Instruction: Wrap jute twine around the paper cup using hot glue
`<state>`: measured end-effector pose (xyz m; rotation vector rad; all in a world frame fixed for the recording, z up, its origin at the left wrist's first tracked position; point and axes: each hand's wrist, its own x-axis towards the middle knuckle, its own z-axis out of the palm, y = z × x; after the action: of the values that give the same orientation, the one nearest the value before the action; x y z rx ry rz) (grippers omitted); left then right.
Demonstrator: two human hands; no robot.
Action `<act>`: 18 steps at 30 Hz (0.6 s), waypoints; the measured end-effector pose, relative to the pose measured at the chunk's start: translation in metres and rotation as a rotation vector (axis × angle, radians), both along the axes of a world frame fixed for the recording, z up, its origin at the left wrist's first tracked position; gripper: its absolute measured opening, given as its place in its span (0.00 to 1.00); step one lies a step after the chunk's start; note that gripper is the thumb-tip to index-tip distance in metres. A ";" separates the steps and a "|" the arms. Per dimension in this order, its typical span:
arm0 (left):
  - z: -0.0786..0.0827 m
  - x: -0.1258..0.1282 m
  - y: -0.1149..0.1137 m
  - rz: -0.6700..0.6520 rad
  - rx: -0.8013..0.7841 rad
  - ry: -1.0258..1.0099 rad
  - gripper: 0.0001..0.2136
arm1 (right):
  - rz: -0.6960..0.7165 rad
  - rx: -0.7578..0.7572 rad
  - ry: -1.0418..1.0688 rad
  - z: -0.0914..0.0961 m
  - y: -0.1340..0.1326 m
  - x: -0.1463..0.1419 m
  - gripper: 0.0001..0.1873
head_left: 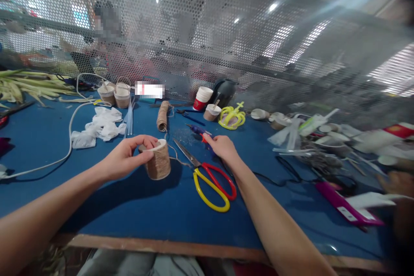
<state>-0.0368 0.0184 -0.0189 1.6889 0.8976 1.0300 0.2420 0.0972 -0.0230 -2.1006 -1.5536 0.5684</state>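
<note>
Head cam: rough, brown twine-wrapped cup (159, 164), round with a pale rim, over the blue tabletop (136, 220), just left of the metal scissors (196, 163). Left hand (129, 157)'s pinching its rim; right hand (223, 146)'s curled round a blue plastic glue gun (198, 130).

1 pr scissors (198, 165), 1 held cup (158, 162), 1 twine roll (162, 116), 1 ylw crown (231, 118)

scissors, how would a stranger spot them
On the blue tabletop, find the left hand holding a brown, white-rimmed cup. Right of that cup lie the scissors, blades pointing away from the person; one yellow handle loop and one red set them apart.
</note>
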 end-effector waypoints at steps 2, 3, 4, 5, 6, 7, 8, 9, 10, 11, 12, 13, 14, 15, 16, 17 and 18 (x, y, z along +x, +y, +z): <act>0.000 0.000 0.000 -0.002 0.011 -0.008 0.11 | 0.013 0.039 -0.096 0.002 -0.002 -0.001 0.14; 0.000 0.000 0.000 -0.006 0.014 -0.011 0.11 | 0.030 0.073 -0.130 0.004 -0.005 -0.004 0.15; 0.000 -0.001 0.000 -0.012 0.019 -0.013 0.11 | 0.056 0.114 -0.155 0.008 -0.010 -0.008 0.15; -0.001 -0.001 0.000 -0.020 0.024 -0.014 0.11 | 0.088 0.158 -0.171 0.012 -0.016 -0.013 0.15; -0.001 -0.001 0.000 -0.030 0.029 -0.012 0.11 | 0.136 0.190 -0.176 0.017 -0.024 -0.019 0.13; 0.000 -0.001 0.000 -0.040 0.033 -0.009 0.11 | 0.191 0.208 -0.169 0.022 -0.033 -0.027 0.11; 0.000 -0.001 0.000 -0.049 0.037 -0.006 0.11 | 0.266 0.210 -0.148 0.027 -0.043 -0.035 0.10; 0.000 -0.002 0.000 -0.057 0.039 -0.001 0.12 | 0.382 0.185 -0.104 0.031 -0.053 -0.043 0.10; 0.000 -0.002 -0.001 -0.061 0.040 0.004 0.12 | 0.576 0.126 0.007 0.033 -0.062 -0.050 0.11; 0.000 -0.001 -0.001 -0.062 0.040 0.010 0.12 | 0.695 0.092 0.089 0.034 -0.071 -0.057 0.12; 0.000 -0.001 -0.001 -0.060 0.043 0.015 0.12 | 0.737 0.088 0.135 0.034 -0.078 -0.063 0.13; 0.000 -0.001 -0.001 -0.060 0.045 0.018 0.12 | 0.769 0.097 0.177 0.033 -0.084 -0.067 0.10; 0.000 -0.001 -0.001 -0.062 0.046 0.020 0.13 | 0.767 0.116 0.216 0.032 -0.088 -0.070 0.08; 0.000 -0.001 -0.001 -0.067 0.045 0.020 0.12 | 0.758 0.140 0.255 0.031 -0.091 -0.071 0.07; -0.001 -0.001 -0.001 -0.075 0.041 0.020 0.12 | 0.749 0.170 0.292 0.029 -0.092 -0.072 0.08; -0.001 -0.001 -0.001 -0.087 0.037 0.019 0.12 | 0.741 0.202 0.322 0.029 -0.092 -0.072 0.10; -0.001 -0.001 -0.002 -0.102 0.032 0.019 0.11 | 0.735 0.234 0.336 0.028 -0.092 -0.072 0.10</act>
<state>-0.0377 0.0167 -0.0203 1.7551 0.8025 0.9661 0.1705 0.0050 0.0052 -1.1477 -2.0382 0.8738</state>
